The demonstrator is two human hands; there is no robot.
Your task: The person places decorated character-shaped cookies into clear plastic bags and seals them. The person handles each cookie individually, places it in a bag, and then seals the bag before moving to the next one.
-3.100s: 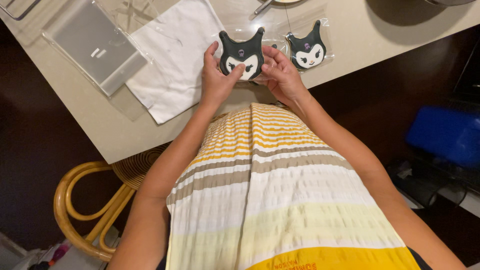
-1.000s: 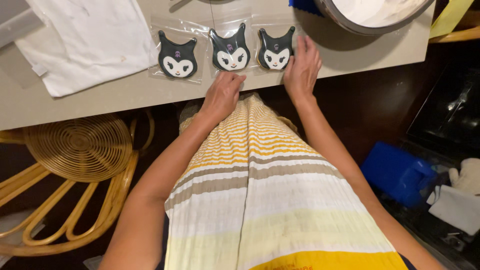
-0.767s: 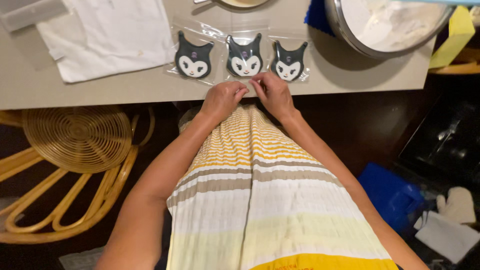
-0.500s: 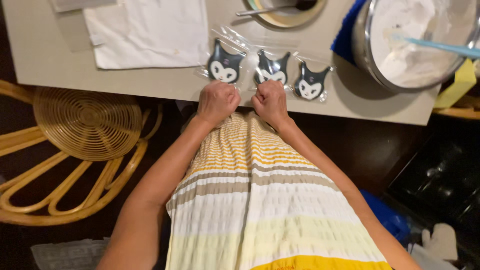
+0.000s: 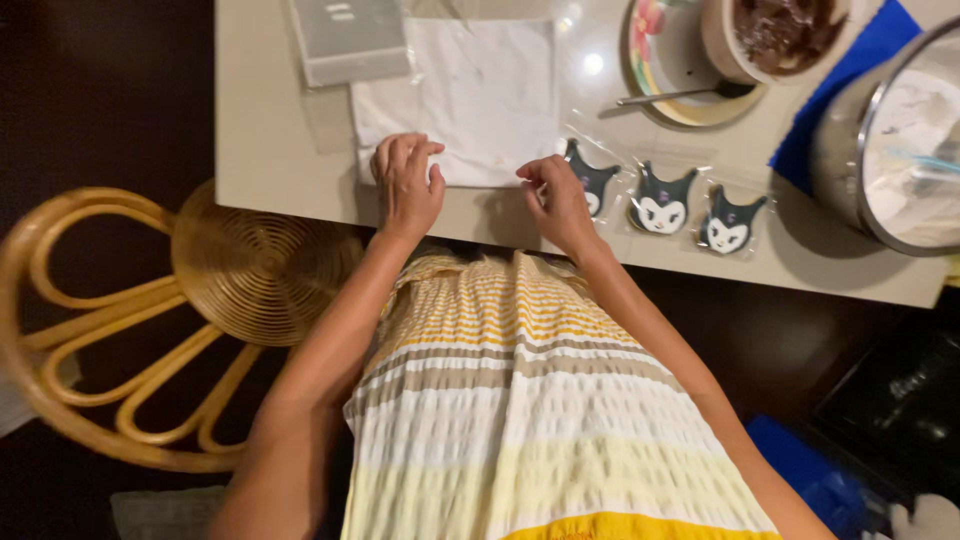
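Head view, looking down at the table [image 5: 270,150]. Left hand [image 5: 408,185] rests at the near left corner of the white paper sheet [image 5: 470,95], fingers curled together on its edge, holding nothing that can be seen; right hand [image 5: 560,195] lies at the sheet's near right corner, fingertips pinched together at the paper's edge, though whether they grip it cannot be told; the sheet thus extends toward 12 o'clock from both hands. Three wrapped black-and-white character cookies lie in a row at 3 o'clock of the right hand: the first cookie [image 5: 592,185] touching or just beside its knuckles, the second cookie [image 5: 660,205] and third cookie [image 5: 730,225] farther along. A plate with a brown-filled bowl [image 5: 775,35] and spoon [image 5: 670,95] sits at 1 o'clock; a metal mixing bowl [image 5: 900,150] lies at 3 o'clock; a rattan chair [image 5: 200,300] stands at 8 o'clock.
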